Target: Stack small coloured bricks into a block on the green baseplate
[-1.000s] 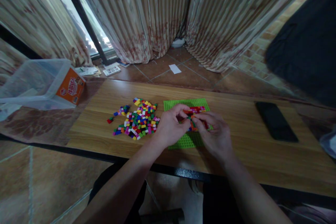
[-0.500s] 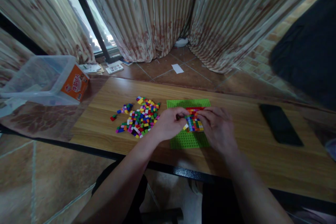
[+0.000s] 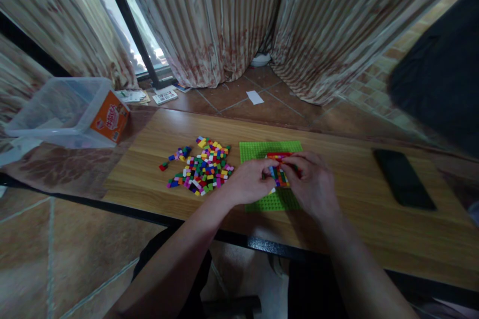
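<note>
brickwork of small multicoloured plastic blocks (image 3: 280, 178) sits mid-dial on green studded plastic baseplate (image 3: 272, 203), left hand (image 3: 250, 180) at nine o'clock, right hand (image 3: 312, 185) at three, both curled, can't tell if pinching; likely light, stiff, grip by sides.

This looks like a room in a home. Long, stripy curtains (image 3: 198, 25) with reddish marks hang at 12 o'clock, and bright glass (image 3: 144, 30) shows between 10 and 11 o'clock. There is a brown tile floor (image 3: 86, 249) at 8 o'clock. Little toy bricks (image 3: 204, 167) sit on a wooden table (image 3: 355, 209), and a phone (image 3: 404, 179) lies near 3 o'clock.
</note>
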A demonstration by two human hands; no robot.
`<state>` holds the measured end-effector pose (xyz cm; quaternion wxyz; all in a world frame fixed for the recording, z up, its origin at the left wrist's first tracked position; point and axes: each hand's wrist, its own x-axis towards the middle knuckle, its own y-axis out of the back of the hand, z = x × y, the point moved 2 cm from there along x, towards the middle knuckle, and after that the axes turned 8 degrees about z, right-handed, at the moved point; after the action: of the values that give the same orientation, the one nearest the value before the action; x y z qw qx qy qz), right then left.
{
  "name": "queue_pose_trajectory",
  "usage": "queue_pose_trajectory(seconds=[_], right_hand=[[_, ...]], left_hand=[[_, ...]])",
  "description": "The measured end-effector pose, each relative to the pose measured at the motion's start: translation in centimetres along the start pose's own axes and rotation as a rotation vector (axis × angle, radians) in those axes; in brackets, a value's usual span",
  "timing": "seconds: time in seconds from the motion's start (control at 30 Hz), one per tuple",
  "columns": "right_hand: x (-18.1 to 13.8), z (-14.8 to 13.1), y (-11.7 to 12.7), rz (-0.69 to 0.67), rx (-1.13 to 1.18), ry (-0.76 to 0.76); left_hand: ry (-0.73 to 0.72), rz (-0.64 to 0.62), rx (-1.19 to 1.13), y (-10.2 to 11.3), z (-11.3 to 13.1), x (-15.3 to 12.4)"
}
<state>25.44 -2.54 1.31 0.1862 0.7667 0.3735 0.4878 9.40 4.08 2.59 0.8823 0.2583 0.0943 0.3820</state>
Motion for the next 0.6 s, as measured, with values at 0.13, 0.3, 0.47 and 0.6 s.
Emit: queue_pose_trajectory(seconds=[0.13,0.3,0.47,0.6], right_hand=[[-0.1,0.1,0.1,0.041,0.047,-0.034],[-0.8,-0.2,0.1,0.076,0.080,-0.003],[-1.1,-0.7,0.0,0.093,0.026,0.071],[-1.0,-0.6,0.0,0.093,0.024,0.072]], left_hand=[[0.010,0.011,-0.002,0.0,0.0,-0.1],[0.020,0.016,0.003,0.1,0.2,-0.2],[0.027,0.016,-0.005,0.1,0.2,-0.2],[0.028,0.008,-0.009,0.0,0.2,-0.2]])
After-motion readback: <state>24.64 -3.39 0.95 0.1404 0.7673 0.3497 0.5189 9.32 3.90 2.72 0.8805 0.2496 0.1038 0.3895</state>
